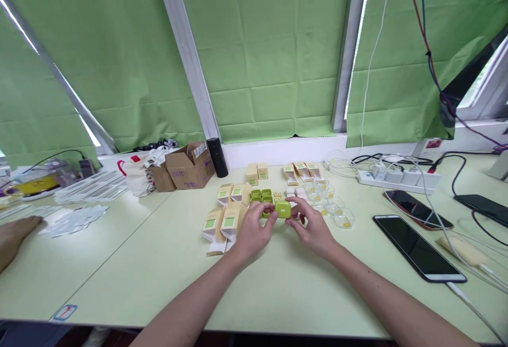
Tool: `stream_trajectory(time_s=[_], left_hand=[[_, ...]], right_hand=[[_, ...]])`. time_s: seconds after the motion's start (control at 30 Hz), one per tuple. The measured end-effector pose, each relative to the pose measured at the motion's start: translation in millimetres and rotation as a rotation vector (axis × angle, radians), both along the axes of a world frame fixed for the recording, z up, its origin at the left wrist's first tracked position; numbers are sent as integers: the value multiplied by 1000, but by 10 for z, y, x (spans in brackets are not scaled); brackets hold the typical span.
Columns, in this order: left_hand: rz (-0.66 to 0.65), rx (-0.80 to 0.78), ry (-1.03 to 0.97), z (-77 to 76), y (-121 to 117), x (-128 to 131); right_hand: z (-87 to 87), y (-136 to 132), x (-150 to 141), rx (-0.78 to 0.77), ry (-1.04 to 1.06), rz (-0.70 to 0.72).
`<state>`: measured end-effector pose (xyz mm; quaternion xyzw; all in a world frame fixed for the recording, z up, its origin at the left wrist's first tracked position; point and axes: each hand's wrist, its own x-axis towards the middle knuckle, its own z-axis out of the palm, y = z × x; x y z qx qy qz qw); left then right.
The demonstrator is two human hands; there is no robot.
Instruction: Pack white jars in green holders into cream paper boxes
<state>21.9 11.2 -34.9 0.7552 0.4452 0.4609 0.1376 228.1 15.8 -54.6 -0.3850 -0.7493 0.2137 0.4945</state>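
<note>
Both my hands meet over the middle of the pale green table. My left hand and my right hand are closed on a small green case, gripping it from either side. Just behind it lie more green cases. Small tan cartons with green labels lie to the left of my left hand. Clear plastic shells sit to the right of my right hand.
A brown cardboard box and a black cylinder stand at the back. Phones and a white power strip with cables lie at the right. Another person's hand rests at the left edge near plastic packets.
</note>
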Motion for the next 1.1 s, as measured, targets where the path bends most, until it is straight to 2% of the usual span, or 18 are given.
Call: stream_trajectory(time_s=[0.57,0.7,0.87,1.1], left_hand=[[-16,-4,70,66,-2,-32],[-30,88,116,79,20,-70],[-105,245,282,80,24,-102],[-171,303,416,90,-29,-84]], right_hand=[[40,-5,-16,-114,223,111],[23,9,-1,-94,195,110],[7,14,20,-58,152,93],[-4,23,11,-19,57,59]])
